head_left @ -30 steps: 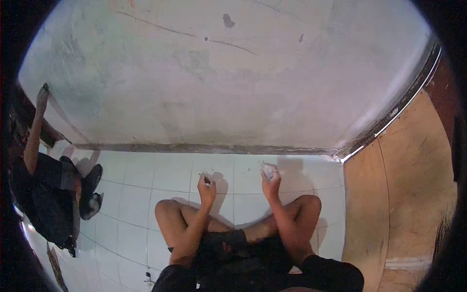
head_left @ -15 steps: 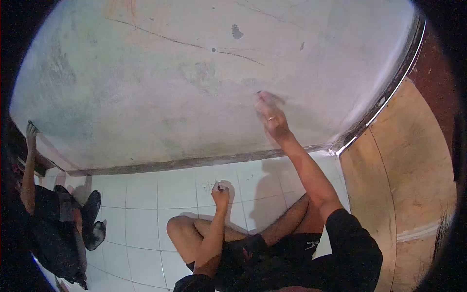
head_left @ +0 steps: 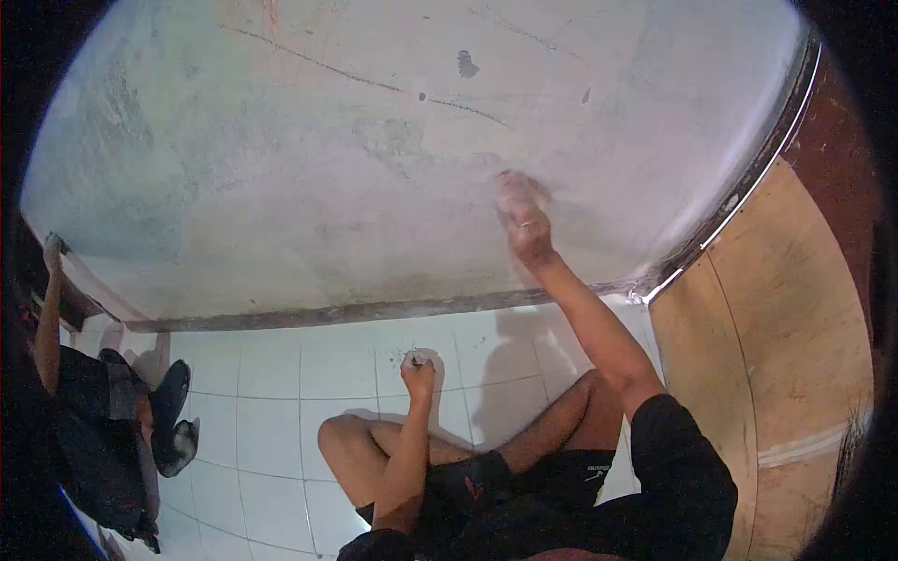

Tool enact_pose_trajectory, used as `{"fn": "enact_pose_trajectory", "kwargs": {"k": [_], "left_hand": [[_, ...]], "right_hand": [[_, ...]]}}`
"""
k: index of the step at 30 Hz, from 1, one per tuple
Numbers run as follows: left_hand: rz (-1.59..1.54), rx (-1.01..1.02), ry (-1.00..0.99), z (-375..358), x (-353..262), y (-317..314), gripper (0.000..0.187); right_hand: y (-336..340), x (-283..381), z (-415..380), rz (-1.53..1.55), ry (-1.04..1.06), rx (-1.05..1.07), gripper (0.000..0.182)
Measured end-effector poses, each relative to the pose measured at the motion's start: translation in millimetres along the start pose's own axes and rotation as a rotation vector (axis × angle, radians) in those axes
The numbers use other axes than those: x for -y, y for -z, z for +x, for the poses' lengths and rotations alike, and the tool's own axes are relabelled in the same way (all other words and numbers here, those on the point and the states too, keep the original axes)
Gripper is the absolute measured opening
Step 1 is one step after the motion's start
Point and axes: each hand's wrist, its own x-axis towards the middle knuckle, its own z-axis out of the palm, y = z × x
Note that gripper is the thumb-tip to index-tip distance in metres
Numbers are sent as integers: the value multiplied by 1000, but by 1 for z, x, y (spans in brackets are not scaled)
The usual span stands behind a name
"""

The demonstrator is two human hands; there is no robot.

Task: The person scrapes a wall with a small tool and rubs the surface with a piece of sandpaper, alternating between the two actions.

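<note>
My right hand (head_left: pixel 526 215) is up against the stained, pale wall (head_left: pixel 355 224), with a ring on one finger. Motion blur smears its fingers, so whether they hold anything cannot be made out. My left hand (head_left: pixel 417 366) is closed in a fist just above the white tiled floor (head_left: pixel 267 430), in front of my crossed legs. Something small and dark shows at its fingers, too small to name. Small dark specks lie on the tile beside this hand.
At the far left another person (head_left: pixel 94 421) in dark clothes sits close to the wall, one hand (head_left: pixel 54 245) raised at its edge. A brown wooden panel (head_left: pixel 739 355) stands on my right. A dark line, a grey patch and scuffs mark the wall.
My right hand has shifted very slightly on the wall and is still blurred. The other person's hand has changed position slightly. My left hand stays closed in nearly the same place.
</note>
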Motion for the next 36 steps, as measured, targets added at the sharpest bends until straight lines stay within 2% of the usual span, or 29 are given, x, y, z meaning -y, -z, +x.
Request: {"fn": "enact_pose_trajectory", "kwargs": {"k": [2, 3, 6, 7, 9, 10, 11, 12, 14, 15, 16, 18, 20, 21, 23, 24, 25, 28, 29, 33, 36], "left_hand": [[-26, -24, -11, 6, 0, 1, 8], [-79, -2, 70, 16, 29, 4, 7], [-31, -122, -13, 7, 4, 1, 7], [-4, -181, -97, -1, -22, 4, 8], [47, -307, -268, -13, -107, 5, 12], [121, -382, -438, -7, -134, 13, 13], [206, -448, -602, -2, -161, 30, 15], [120, -448, -837, -12, -229, 40, 15], [68, -564, -1045, -35, -317, 70, 22], [38, -602, -1317, -51, -368, 79, 28], [272, -596, -1546, -73, -412, 99, 31], [345, -522, -1858, -116, -466, 116, 31], [391, -427, -2021, -146, -500, 120, 30], [411, -396, -2055, -157, -508, 119, 30], [464, -333, -2108, -172, -520, 117, 30], [472, -329, -2121, -179, -520, 117, 29], [487, -311, -2122, -185, -521, 116, 29], [520, -281, -2138, -198, -526, 111, 28], [529, -271, -2134, -200, -526, 112, 28], [574, -243, -2150, -209, -535, 113, 27], [614, -225, -2154, -216, -541, 112, 26]], "right_hand": [[1, -1, -6, 34, 116, 150, 13], [30, 2, 28, 280, -22, 343, 15], [20, -18, 23, -34, 20, -80, 20], [13, 2, 11, -137, -125, -17, 29], [18, 0, -38, -54, -112, 334, 39], [20, -2, -49, -15, -90, 500, 45], [33, 12, -47, 41, -148, 465, 46], [50, 33, -52, 99, -219, 438, 48], [70, 69, -97, -6, -459, 493, 39], [72, 87, -129, 54, -732, 496, 36], [71, 104, -163, 116, -1002, 494, 33], [65, 145, -224, 231, -1006, 268, 31], [79, 187, -246, 10, -893, 387, 34], [92, 195, -215, 165, -975, 356, 26], [83, 200, -209, 253, -1135, 232, 30], [87, 182, -208, 273, -1182, 170, 32], [81, 179, -227, 185, -1316, 117, 28], [77, 179, -253, -77, -1303, 205, 23], [74, 179, -259, -17, -1267, 119, 22], [78, 180, -240, 102, -1306, 140, 24], [75, 181, -242, 39, -1310, 202, 22]]}}
